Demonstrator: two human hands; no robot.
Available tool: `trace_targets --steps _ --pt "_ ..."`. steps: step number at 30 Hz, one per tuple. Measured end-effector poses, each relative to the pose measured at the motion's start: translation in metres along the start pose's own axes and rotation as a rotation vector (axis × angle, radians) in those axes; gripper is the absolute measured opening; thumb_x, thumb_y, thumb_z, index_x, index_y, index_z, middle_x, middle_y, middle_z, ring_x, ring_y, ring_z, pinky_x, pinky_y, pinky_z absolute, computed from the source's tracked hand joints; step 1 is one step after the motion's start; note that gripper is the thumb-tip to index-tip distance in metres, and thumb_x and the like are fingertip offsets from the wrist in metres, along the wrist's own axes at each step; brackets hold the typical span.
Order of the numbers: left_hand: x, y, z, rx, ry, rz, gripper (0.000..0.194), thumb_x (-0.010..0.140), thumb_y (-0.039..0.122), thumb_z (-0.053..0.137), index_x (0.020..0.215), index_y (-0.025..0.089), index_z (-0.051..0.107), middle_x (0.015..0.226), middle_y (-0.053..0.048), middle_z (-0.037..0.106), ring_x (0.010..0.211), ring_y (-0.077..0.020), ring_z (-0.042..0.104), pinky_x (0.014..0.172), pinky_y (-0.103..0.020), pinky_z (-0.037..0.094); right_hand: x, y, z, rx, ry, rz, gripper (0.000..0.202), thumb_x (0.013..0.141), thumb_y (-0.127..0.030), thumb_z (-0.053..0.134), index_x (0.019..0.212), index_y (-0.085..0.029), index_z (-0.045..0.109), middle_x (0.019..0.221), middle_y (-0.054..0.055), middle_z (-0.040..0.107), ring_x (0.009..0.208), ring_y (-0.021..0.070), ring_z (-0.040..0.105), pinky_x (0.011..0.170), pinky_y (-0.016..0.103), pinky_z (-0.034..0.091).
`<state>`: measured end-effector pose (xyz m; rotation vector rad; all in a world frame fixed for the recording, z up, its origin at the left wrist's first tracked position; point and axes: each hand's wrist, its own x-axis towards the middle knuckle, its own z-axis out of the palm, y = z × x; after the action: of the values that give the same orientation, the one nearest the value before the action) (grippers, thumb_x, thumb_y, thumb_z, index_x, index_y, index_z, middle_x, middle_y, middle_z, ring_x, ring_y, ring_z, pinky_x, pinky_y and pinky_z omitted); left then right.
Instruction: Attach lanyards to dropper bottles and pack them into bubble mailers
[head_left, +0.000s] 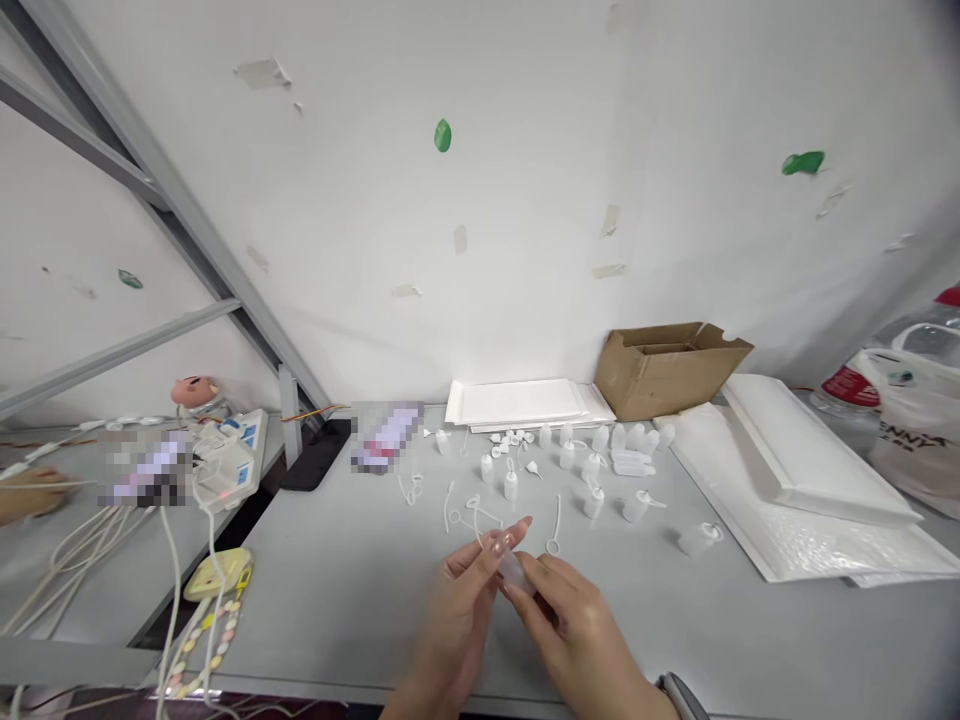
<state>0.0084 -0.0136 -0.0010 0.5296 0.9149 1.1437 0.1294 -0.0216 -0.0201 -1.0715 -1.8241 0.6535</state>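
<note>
Near the front of the grey table, my left hand (pixel 474 575) and my right hand (pixel 559 605) meet around one small translucent plastic bottle (pixel 514 570). The left fingers pinch its top end, where a thin white strap shows. The right fingers and thumb grip its lower body; part of the bottle is hidden by them. Just beyond lie loose white ring straps, one strap (pixel 556 525) to the right of my hands. Several similar bottles stand farther back, among them a capped bottle (pixel 511 486). Another bottle (pixel 699 539) lies tilted at the right.
A pile of small white caps (pixel 513 440) lies behind the bottles. An open cardboard box (pixel 667 375) stands against the wall, beside white padded envelopes (pixel 817 450). Left are a blurred phone (pixel 386 437), a power strip (pixel 236 460), cables and another person's hand (pixel 34 495).
</note>
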Motion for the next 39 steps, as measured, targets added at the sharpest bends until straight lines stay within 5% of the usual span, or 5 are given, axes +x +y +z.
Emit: trace_targets --steps 6,15,24,28,39 --pt "-0.002 0.008 0.003 0.055 -0.066 -0.030 0.019 0.069 0.033 0.067 0.071 0.014 0.071 0.102 -0.013 0.068 0.113 -0.0305 0.050 0.097 -0.042 0.033 0.017 -0.001 0.000 0.748 -0.424 0.591 0.041 0.076 -0.051 0.054 0.056 -0.016 0.050 0.044 -0.005 0.041 0.036 0.0057 0.032 0.037 0.021 0.024" --pt "-0.001 0.010 -0.001 0.013 -0.009 0.061 0.024 0.076 0.038 0.060 0.074 0.016 0.070 0.108 -0.012 0.066 0.120 -0.0305 0.042 0.093 -0.043 0.036 0.003 -0.001 0.005 0.222 0.126 0.094 0.018 0.080 -0.027 0.057 0.094 -0.018 0.064 0.072 0.005 0.063 0.063 0.0152 0.054 0.061 0.027 0.045" --pt "0.011 -0.002 -0.013 -0.009 -0.144 0.112 0.018 0.078 0.030 0.059 0.079 0.018 0.072 0.110 -0.010 0.066 0.120 -0.0260 0.044 0.104 -0.040 0.023 0.018 -0.001 -0.001 1.116 -0.214 0.729 0.034 0.071 -0.043 0.065 0.056 -0.013 0.058 0.042 -0.004 0.045 0.032 0.0035 0.034 0.035 0.018 0.028" --pt "0.012 0.000 -0.015 -0.001 -0.191 0.085 0.023 0.079 0.034 0.058 0.088 0.018 0.071 0.111 -0.010 0.065 0.121 -0.0265 0.044 0.104 -0.041 0.025 0.024 0.002 -0.005 1.510 -0.364 0.907 0.029 0.074 -0.036 0.065 0.069 -0.008 0.065 0.040 -0.007 0.041 0.033 -0.0001 0.028 0.035 0.012 0.023" --pt "0.008 0.007 -0.012 0.106 0.055 0.175 0.022 0.069 0.038 0.067 0.076 0.018 0.072 0.096 -0.009 0.071 0.111 -0.0273 0.052 0.099 -0.039 0.031 0.018 -0.005 0.004 1.123 -0.165 0.667 0.030 0.071 -0.040 0.067 0.077 -0.010 0.062 0.059 0.002 0.063 0.043 0.0078 0.053 0.045 0.020 0.042"
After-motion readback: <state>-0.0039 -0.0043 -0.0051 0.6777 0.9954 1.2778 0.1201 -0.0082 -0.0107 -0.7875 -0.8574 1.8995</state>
